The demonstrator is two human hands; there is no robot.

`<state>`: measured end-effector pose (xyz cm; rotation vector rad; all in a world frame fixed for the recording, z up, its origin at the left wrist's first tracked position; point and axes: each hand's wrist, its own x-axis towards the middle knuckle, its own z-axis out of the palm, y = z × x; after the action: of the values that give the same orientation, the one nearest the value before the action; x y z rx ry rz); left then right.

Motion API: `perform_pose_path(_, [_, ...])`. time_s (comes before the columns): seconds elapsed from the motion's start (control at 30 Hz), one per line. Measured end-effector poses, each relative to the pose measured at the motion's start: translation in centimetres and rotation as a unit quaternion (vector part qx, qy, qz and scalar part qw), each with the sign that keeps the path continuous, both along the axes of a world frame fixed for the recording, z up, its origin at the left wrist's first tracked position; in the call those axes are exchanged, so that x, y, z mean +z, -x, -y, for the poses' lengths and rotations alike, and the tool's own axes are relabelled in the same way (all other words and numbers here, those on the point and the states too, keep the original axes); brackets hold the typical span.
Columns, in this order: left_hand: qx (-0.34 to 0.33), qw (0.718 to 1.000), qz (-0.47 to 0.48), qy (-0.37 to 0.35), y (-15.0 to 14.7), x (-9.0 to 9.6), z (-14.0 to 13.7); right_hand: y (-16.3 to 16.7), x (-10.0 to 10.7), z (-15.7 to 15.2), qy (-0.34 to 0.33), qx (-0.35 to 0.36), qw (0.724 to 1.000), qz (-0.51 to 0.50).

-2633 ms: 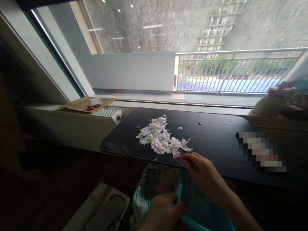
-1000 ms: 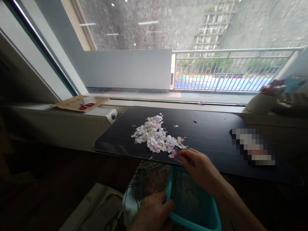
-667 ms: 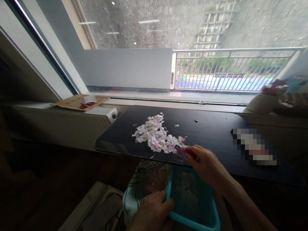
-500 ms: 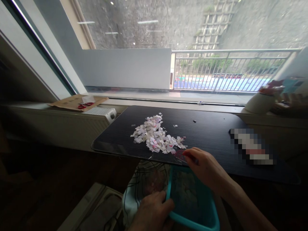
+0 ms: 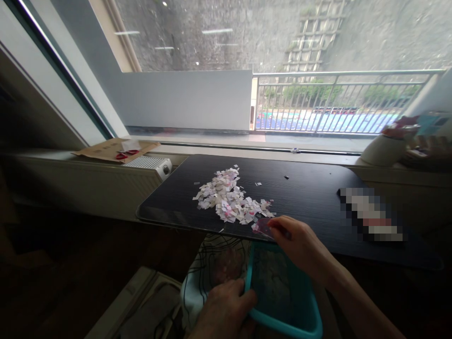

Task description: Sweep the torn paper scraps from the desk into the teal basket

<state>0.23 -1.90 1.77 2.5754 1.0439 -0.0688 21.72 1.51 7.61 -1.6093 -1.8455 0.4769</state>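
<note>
My left hand grips the left rim of a turquoise plastic bin below the table's front edge. Inside the bin some pale, dim material shows, too dark to make out. My right hand pinches a thin, translucent pink plastic piece at the table edge, above the bin. A few paper bits touch or lie under the piece's left end. Just beyond it, a loose heap of small cut paper pieces, mostly white with some pink, spreads on the black table.
A blurred-out flat object lies at the table's right. On the sill at left are red-handled scissors on a brown paper bag, beside a radiator. A white rounded vessel stands at the right sill. Patterned cloth hangs beside the bin.
The pink piece has tilted up slightly, with its left end now showing paper bits by it. My left hand and the bin have hardly moved.
</note>
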Motion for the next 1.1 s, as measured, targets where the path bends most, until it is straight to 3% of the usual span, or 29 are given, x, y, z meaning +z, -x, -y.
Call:
perform_pose_path(0.5, [-0.003,1.000,0.001,0.017,0.0,-0.1,-0.4,-0.2,0.5,-2.3,-0.009,-0.038,0.997,0.066])
perform_pose_path(1.1, [-0.009,1.000,0.004,0.018,-0.2,0.1,-0.2,-1.3,0.6,-1.0,-0.010,-0.052,0.996,0.077])
